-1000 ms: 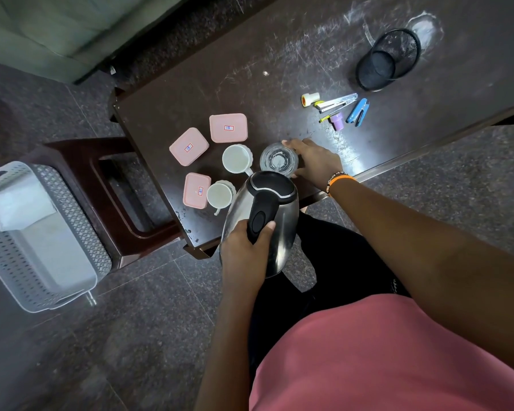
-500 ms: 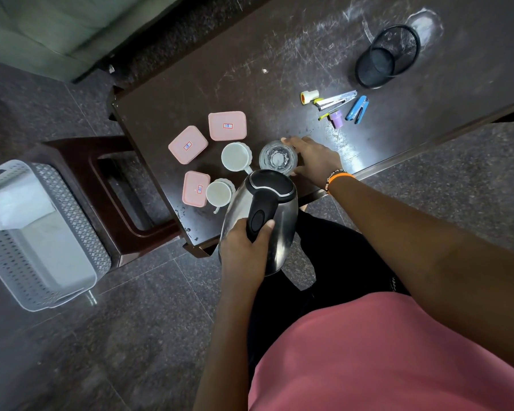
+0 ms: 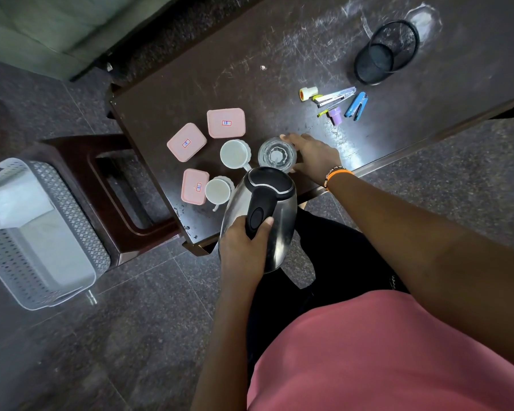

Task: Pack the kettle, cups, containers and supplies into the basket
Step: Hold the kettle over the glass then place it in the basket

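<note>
Office — stapler (image 3: 356, 105), mesh pen-cup (image 3: 386, 51).

My path left to the basket (image 3: 80, 256) crosses open floor; the stool (image 3: 107, 185) stands beside it, and cups (image 3: 235, 154) and pink containers (image 3: 186, 142) crowd the table's (image 3: 279, 40) near-left corner.

My kettle (image 3: 275, 229) is steel with a black lid; pink containers (image 3: 226, 123), white cups (image 3: 235, 153), grey perforated basket (image 3: 72, 203), dark scratched worktop (image 3: 190, 84).

You stood on a dark speckled tile floor (image 3: 125, 336) before a scratched dark brown counter (image 3: 279, 40), with a brown stool (image 3: 113, 185) beside its left end.
</note>
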Demonstrator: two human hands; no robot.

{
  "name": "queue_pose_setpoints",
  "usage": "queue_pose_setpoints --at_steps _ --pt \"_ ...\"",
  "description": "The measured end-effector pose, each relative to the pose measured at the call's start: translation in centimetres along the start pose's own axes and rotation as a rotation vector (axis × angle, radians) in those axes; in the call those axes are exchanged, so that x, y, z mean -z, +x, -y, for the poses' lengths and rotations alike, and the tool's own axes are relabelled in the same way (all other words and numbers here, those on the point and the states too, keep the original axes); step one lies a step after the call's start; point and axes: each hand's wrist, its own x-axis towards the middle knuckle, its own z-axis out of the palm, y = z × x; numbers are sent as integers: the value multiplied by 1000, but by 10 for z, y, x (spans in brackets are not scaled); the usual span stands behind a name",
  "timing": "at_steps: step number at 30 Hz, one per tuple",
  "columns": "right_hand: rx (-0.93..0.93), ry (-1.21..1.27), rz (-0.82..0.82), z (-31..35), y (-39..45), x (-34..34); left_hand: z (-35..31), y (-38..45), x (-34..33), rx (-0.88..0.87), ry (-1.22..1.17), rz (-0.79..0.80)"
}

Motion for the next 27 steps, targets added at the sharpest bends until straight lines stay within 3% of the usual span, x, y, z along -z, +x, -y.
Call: queue_pose_setpoints --at_steps 27 --pt "-3 -44 0 1 -1 1 -3 1 0 37 -30 -1"
